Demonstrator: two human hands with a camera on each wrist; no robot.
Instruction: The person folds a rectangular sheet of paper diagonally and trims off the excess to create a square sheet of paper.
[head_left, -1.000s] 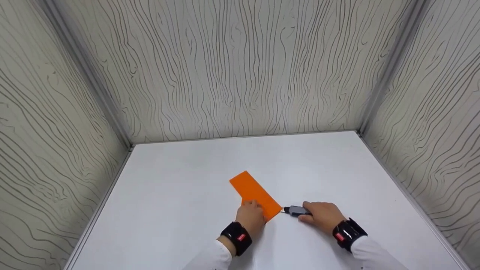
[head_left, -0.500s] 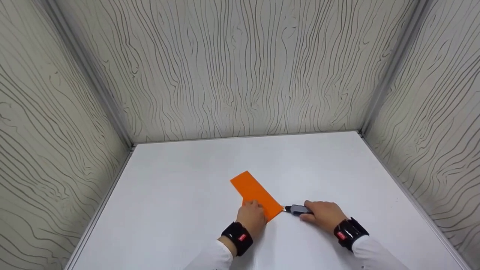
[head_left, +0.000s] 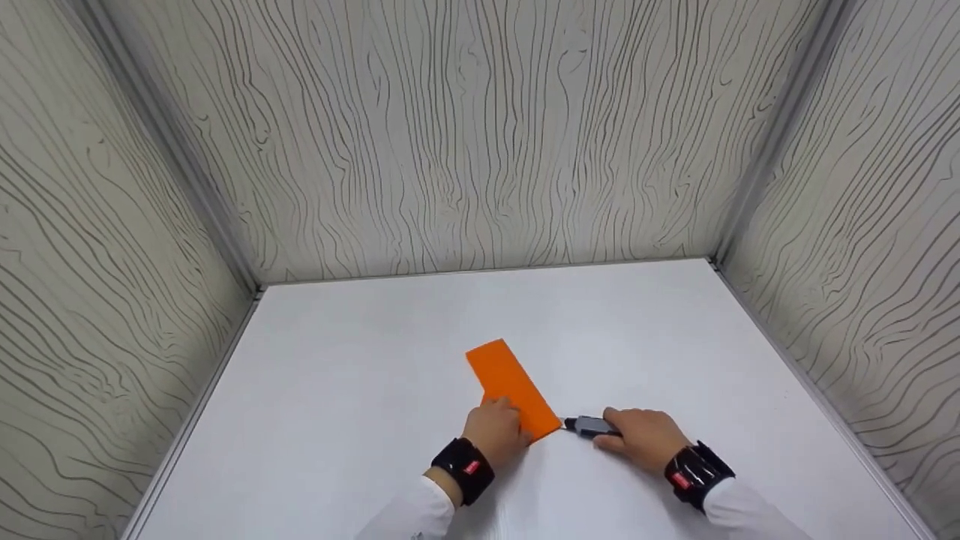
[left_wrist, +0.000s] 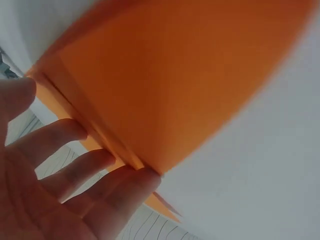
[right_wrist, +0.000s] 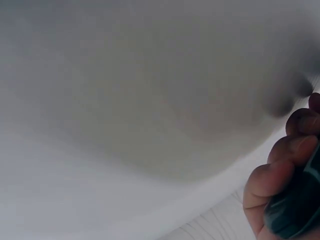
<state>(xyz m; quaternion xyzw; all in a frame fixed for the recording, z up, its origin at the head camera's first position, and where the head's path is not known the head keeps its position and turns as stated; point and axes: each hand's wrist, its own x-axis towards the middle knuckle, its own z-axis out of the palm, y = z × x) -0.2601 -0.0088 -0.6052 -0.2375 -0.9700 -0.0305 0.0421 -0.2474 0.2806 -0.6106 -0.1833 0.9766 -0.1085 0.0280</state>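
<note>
Orange paper [head_left: 516, 382] sits on the white table [head_left: 360, 382], left hand [head_left: 495, 431] just pressing it down, probably so it won't slide, while right hand [head_left: 645, 435] grips a utility knife [head_left: 592, 426], tip by the paper's right corner.

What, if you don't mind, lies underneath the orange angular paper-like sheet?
The flat white tabletop shows around the sheet and presumably continues beneath; anything underneath is hidden. The left hand covers part of the sheet.

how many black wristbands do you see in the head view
2: the left wristband, behind the left hand touching the orange paper, and the right wristband, behind the right hand gripping the knife. No others show.
</note>
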